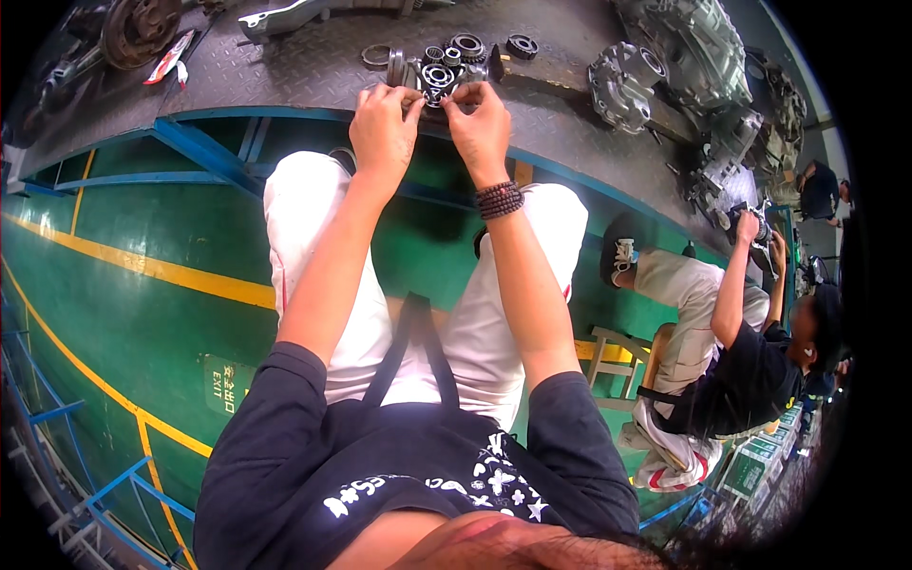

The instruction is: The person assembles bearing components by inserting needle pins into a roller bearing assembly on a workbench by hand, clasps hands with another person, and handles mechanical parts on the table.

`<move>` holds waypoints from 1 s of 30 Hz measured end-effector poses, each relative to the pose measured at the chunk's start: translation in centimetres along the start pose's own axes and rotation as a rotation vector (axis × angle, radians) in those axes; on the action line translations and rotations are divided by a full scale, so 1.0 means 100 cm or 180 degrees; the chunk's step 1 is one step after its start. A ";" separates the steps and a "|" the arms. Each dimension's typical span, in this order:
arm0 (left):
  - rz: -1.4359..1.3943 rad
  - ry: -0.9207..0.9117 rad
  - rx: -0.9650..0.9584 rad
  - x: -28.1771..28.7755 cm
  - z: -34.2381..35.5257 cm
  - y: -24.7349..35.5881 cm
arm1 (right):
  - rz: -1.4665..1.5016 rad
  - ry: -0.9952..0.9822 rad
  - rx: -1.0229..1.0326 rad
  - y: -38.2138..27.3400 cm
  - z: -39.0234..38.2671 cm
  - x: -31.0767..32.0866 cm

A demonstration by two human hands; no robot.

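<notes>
The left hand [383, 131] and right hand [481, 133] meet at the near edge of the dark, tread-patterned surface [285, 71], thumbs and fingertips drawn in narrow at a metal gear assembly [438, 76]. Whether either one grips a small piece there cannot be told. The assembly sits between and just beyond the fingertips, with a toothed gear [467, 45] behind it; a loose ring [522, 46] lies to the right. Farther right stands a cast metal housing [622, 87].

As for writing, a floor sign [226, 385] carries pale characters in two scripts, seen sideways, and the wearer's dark shirt [408, 456] bears white lettering among butterfly and flower shapes. A red-and-white packet [169, 59] lies at left, its print too small to read. A co-worker [741, 380] sits at right, hands on a part.
</notes>
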State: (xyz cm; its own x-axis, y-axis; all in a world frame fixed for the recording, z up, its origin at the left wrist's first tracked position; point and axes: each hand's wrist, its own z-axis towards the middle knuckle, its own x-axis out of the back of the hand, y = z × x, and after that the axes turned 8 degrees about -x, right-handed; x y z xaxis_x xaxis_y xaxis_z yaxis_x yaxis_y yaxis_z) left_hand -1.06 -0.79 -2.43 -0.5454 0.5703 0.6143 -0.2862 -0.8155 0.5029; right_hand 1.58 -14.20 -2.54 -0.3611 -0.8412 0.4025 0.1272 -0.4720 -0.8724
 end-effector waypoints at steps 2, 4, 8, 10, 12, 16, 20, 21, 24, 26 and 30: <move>-0.0028 -0.0082 0.0047 -0.001 0.000 -0.001 | 0.0030 -0.0016 0.0006 0.000 0.000 0.000; -0.0076 -0.0078 0.0028 -0.001 -0.001 -0.002 | 0.0058 -0.0032 0.0007 0.002 0.002 0.001; -0.0161 -0.0060 0.0000 -0.002 0.000 -0.001 | 0.0038 -0.0124 -0.0033 0.001 0.005 0.005; -0.0188 -0.0077 0.0009 -0.001 0.002 -0.001 | 0.0021 -0.0103 0.0021 0.001 0.006 0.006; -0.0216 -0.0099 0.0023 -0.002 0.003 -0.001 | 0.0079 0.0058 0.0239 0.002 0.009 0.005; -0.0236 -0.0130 0.0077 -0.001 0.001 -0.002 | -0.0020 -0.0109 0.0187 -0.002 0.006 0.006; -0.0304 -0.0091 0.0028 -0.001 0.001 -0.004 | -0.0288 -0.0101 0.0481 -0.004 0.002 0.005; -0.0303 -0.0089 0.0033 -0.001 0.000 -0.004 | -0.0333 -0.0081 0.0539 -0.005 0.002 0.004; -0.0321 -0.0093 0.0042 -0.002 0.000 -0.002 | -0.0307 -0.0123 0.0506 -0.001 0.005 0.004; -0.0347 -0.0064 0.0011 -0.003 0.000 -0.003 | -0.0280 -0.0095 0.0471 0.002 0.005 0.002; -0.0374 -0.0084 0.0049 -0.003 -0.001 -0.004 | -0.0289 0.0081 0.0303 0.003 0.002 -0.002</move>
State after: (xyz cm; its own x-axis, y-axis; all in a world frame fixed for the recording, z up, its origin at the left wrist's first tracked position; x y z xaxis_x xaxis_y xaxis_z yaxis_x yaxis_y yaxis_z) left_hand -0.81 -0.66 -2.86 -0.4878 0.6643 0.5663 -0.3346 -0.7415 0.5816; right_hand 1.90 -14.20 -2.87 -0.3982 -0.7875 0.4705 0.1795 -0.5699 -0.8019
